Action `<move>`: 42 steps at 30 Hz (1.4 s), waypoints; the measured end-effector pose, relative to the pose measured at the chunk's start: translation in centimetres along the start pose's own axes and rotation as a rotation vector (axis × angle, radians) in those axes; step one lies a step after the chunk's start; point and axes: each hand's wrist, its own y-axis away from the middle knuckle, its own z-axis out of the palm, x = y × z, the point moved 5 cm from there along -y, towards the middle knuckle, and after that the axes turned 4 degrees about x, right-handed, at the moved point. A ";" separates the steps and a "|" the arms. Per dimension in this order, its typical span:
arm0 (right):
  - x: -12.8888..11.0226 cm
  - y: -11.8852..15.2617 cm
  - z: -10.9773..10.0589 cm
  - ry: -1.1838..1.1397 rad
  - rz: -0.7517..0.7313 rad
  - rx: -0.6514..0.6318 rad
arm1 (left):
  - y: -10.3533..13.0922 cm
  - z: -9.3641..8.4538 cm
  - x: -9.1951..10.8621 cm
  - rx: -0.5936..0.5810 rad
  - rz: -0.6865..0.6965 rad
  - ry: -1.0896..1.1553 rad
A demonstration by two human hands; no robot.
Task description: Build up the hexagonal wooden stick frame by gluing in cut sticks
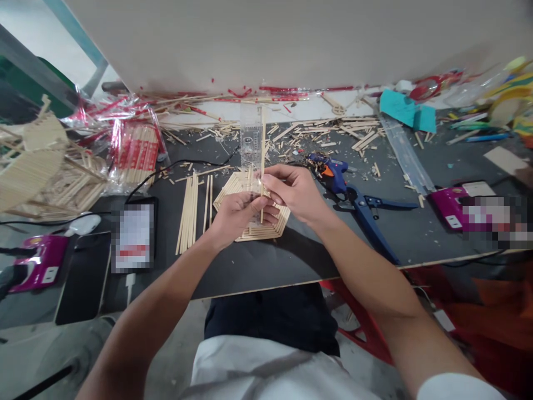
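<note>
My left hand (238,215) is closed on the lower part of a clear plastic ruler (250,141), its thumb by the lower end of a thin wooden stick (264,141). The stick lies lengthwise along the ruler's right edge. Pinched fingers of my right hand (296,191) grip the stick partway up. Beneath both hands, a many-sided frame of nested wooden sticks (272,232) rests on the dark tabletop, partly hidden by them. Loose wooden sticks (189,214) lie side by side to the left of it.
Blue cutters (368,214) and a blue glue gun (335,171) lie at right. Left are two phones (83,278) (133,236), a purple power strip (41,261) and red-wrapped stick packs (135,153). Stick offcuts (333,130) litter the back. A black cable (187,161) crosses the table.
</note>
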 end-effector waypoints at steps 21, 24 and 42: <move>0.5 -0.4 -0.5 0.099 0.037 -0.028 | 0.4 0.3 -0.7 0.005 -0.147 0.080; 0.7 -0.4 -0.6 0.099 0.035 -0.029 | 0.5 0.3 -0.6 0.009 -0.141 0.088; 1.0 -0.5 -0.5 0.086 0.052 -0.068 | 0.6 0.5 -0.5 0.025 -0.125 0.068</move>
